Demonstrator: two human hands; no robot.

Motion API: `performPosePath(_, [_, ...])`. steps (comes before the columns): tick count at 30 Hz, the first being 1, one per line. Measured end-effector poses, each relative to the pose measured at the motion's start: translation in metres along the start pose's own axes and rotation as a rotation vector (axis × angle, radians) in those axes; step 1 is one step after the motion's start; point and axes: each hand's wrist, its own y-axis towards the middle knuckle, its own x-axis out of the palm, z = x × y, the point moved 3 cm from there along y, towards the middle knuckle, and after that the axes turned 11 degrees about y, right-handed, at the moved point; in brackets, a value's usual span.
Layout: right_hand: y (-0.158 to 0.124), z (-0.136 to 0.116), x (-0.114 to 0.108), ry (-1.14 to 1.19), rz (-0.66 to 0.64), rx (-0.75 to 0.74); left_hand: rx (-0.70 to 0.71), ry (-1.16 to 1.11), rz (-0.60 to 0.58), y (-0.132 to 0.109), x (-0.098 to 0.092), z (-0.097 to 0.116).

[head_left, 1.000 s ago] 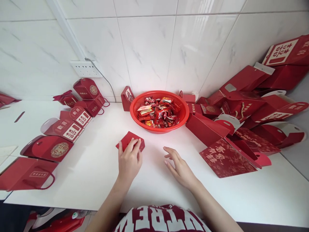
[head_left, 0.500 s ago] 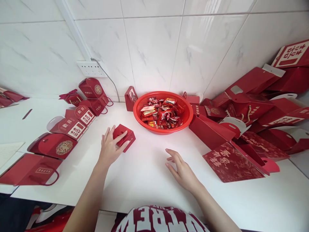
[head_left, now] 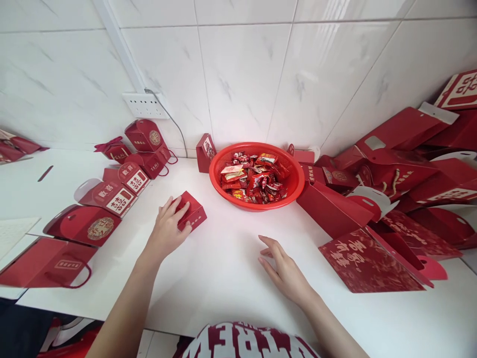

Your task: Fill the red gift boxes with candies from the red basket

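Note:
A small red box (head_left: 196, 211) stands on the white table (head_left: 219, 278), left of centre. My left hand (head_left: 170, 227) rests over the box's left side and top with its fingers spread, and the fingers hide part of the lid. My right hand (head_left: 281, 268) hovers above the table to the right, fingers loosely apart, with nothing in it. Beyond both hands is a red plastic basket (head_left: 257, 205) holding several wrapped sweets (head_left: 257, 179). A small upright red box (head_left: 205, 153) touches or nearly touches the basket's left side.
Several red gift boxes (head_left: 84, 223) line the left side, some with cord handles. A large pile of red boxes (head_left: 376, 258) covers the right side. A tiled wall (head_left: 242, 74) with a socket strip (head_left: 145, 106) and grey cable closes off the back.
The small box under my left hand has turned slightly, and more of its front side shows. My right hand keeps nearly the same pose. The whole view has shifted a little.

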Motion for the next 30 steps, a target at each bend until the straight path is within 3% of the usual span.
performPosePath(6, [0.001,0.000,-0.003,0.025,-0.008,0.078,-0.102,0.078,0.114,0.015,0.006,-0.002])
performPosePath(12, [0.004,0.001,-0.004,0.051,0.013,0.108,-0.122,-0.001,-0.017,0.034,0.013,-0.038])
performPosePath(15, [0.005,0.003,-0.003,0.068,0.028,0.102,-0.158,-0.065,0.021,0.047,0.009,-0.054])
performPosePath(17, [0.005,0.006,-0.002,0.086,0.028,0.107,-0.194,-0.075,0.118,0.062,-0.004,-0.067])
performPosePath(21, [0.004,0.013,0.000,0.137,0.038,0.149,-0.321,0.015,0.388,0.106,-0.055,-0.112])
performPosePath(23, [0.004,0.016,0.001,0.146,0.051,0.165,-0.423,0.030,0.451,0.135,-0.078,-0.144])
performPosePath(26, [0.005,0.018,0.002,0.144,0.062,0.175,-0.519,0.090,0.382,0.177,-0.091,-0.190])
performPosePath(30, [0.007,0.022,0.002,0.146,0.078,0.171,-0.601,0.046,0.217,0.210,-0.072,-0.226])
